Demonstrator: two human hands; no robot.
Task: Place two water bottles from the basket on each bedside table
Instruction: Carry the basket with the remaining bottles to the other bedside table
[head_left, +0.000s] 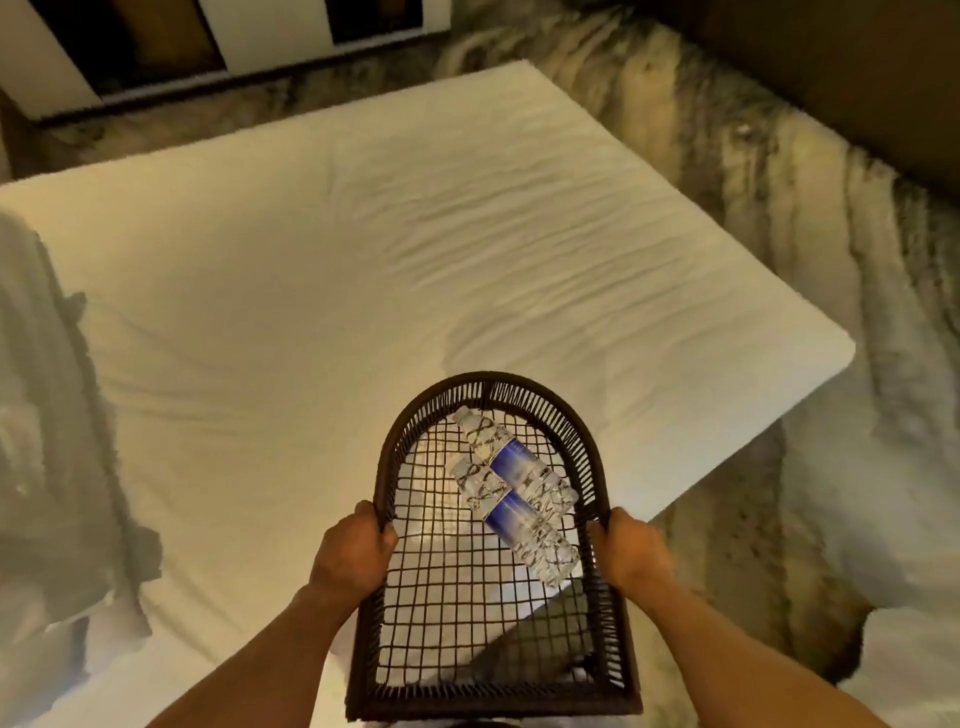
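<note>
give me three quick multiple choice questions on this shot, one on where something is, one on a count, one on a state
1. Where do the water bottles lie?
A. on the bed sheet
B. inside the basket
C. on the floor

2. How many bottles are in view?
A. two
B. three
C. five

3. How is the basket being held?
A. by the left hand alone
B. it rests on the bed, untouched
C. by both hands, the right hand on the other side rim

Answers: 1 B, both bottles rest on the basket's mesh bottom. 2 A, just two blue-labelled bottles lie side by side. 3 C, each hand's fingers curl round a side rim.
</note>
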